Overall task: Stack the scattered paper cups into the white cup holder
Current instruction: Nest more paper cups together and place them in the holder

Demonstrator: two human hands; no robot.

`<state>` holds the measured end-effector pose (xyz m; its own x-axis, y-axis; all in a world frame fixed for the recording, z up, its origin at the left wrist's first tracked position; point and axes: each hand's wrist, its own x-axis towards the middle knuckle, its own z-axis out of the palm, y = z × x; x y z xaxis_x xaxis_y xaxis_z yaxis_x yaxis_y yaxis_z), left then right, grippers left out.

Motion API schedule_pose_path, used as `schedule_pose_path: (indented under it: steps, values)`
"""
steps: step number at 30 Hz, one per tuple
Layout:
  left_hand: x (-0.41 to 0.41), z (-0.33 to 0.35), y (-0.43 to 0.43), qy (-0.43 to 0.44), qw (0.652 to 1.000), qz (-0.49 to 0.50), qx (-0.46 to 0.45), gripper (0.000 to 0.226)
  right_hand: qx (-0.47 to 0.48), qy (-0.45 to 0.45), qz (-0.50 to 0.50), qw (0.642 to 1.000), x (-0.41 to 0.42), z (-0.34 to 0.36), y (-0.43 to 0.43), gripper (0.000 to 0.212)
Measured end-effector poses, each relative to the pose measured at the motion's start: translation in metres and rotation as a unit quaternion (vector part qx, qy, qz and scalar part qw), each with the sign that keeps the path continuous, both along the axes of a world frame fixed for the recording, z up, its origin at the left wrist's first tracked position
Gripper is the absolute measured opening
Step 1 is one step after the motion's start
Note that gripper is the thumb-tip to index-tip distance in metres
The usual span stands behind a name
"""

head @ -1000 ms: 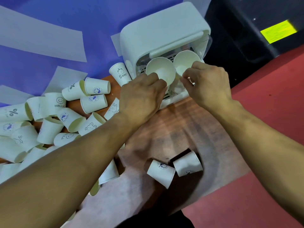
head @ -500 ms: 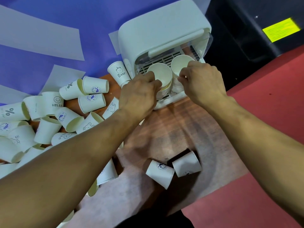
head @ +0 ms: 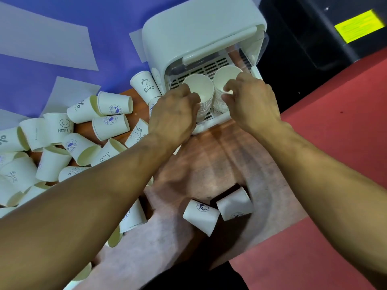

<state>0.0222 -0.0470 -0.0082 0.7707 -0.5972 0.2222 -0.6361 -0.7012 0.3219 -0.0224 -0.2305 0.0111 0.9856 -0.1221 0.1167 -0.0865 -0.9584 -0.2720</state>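
reaches forward with both bare arms, forearms slanting in from the lower corners, hands close together but not touching. curls the left hand (head: 173, 114), knuckles up, round the side of the left cup stack (head: 199, 86). pinches the rim of the right cup stack (head: 227, 75) with the right hand (head: 251, 101), other fingers tucked.

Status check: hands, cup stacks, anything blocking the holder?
Left hand grips left cup stack; right hand pinches rim of right cup stack. Both stacks upright in white cup holder. Nothing blocks its opening; scattered cups lie on the table.
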Motion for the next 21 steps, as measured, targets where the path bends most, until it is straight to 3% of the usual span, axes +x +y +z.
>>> schedule_pose_path:
  steps: [4, 7, 10, 13, 21]
  values:
    - [-0.019, 0.003, 0.005, -0.007, 0.999, -0.028, -0.029, 0.031, 0.044, -0.061, -0.026, 0.997, -0.018, 0.003, 0.006, 0.026]
    - [-0.039, 0.0, 0.014, 0.068, 0.99, -0.111, -0.05, 0.024, 0.07, -0.072, -0.056, 0.993, -0.047, 0.003, 0.008, 0.024]
    - [-0.066, -0.009, 0.027, 0.178, 0.965, -0.19, -0.002, 0.02, 0.11, -0.033, -0.101, 0.988, -0.09, -0.005, 0.012, 0.018]
    - [-0.102, -0.021, 0.04, 0.231, 0.939, -0.248, 0.06, 0.022, 0.115, 0.041, -0.145, 0.982, -0.134, -0.022, 0.023, 0.015]
    - [-0.152, -0.047, 0.05, 0.238, 0.872, -0.375, 0.205, 0.034, 0.12, 0.159, -0.209, 0.957, -0.2, -0.074, 0.044, 0.027]
